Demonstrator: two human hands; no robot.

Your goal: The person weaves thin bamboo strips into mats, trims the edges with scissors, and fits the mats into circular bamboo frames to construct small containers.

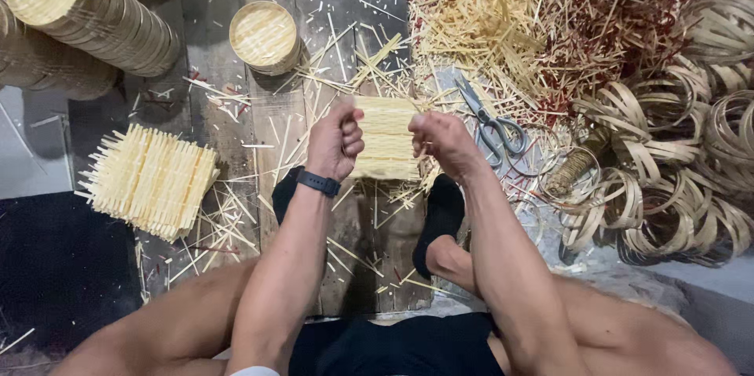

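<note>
Centrally, between both fists: a woven mat of pale bamboo strips, held flat above the plank floor. Left hand curled tight on the mat's nine o'clock edge, thumb on top, grip closed around the weave; black wristband just below. Right hand clenched on the three o'clock edge, grip likewise closed on the mat, knuckles facing the camera. Directly beneath the mat, at six o'clock: two feet in black socks, toes pointing up toward the work.

Just beside the right hand, at two o'clock: grey-handled scissors lying on the floor, blades pointing to eleven. Farther out at three o'clock: a heap of curled bamboo hoops, with a small bound coil at its near edge. At one o'clock: a large loose pile of cut splints, pale ones mixed with reddish ones.

At nine o'clock, well apart from the left hand: a stack of finished woven mats, ends bristling. At eleven o'clock: a small round woven lid or tray standing alone. Beyond it, at ten o'clock: a long tipped-over stack of round trays. Scattered splinters all over the planks.
</note>
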